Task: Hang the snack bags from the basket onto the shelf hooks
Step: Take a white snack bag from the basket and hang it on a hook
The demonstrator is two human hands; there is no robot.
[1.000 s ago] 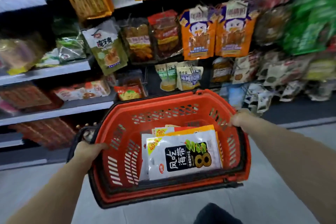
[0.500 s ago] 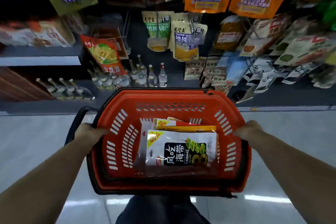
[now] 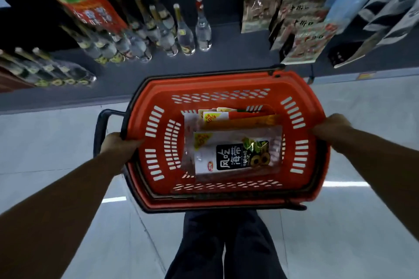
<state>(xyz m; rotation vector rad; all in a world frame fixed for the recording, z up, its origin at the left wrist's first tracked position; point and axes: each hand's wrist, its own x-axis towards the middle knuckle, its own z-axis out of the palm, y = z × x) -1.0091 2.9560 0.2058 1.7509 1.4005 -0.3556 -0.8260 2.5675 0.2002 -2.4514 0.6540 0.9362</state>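
A: From the head view, where do we stand?

B: Our left hand [image 3: 121,146] grips the left rim of the red basket [image 3: 301,90], fingers curled over it; our right hand [image 3: 330,125] grips the right rim. The snack bags [image 3: 233,154] lie flat in its bottom, mid-frame, a white seaweed packet on top.

A: How will they handle?

B: Light, thin, limp and glossy, we'd judge, so slippery. We should pinch the top edge, by the hang hole, which we cannot make out here.

A: And the room?

B: A pale tiled floor [image 3: 351,222] lies below; a dark low shelf [image 3: 238,52] crosses the upper frame, with glass bottles [image 3: 203,29] upper centre and hanging packets [image 3: 260,4] upper right. No hooks show.
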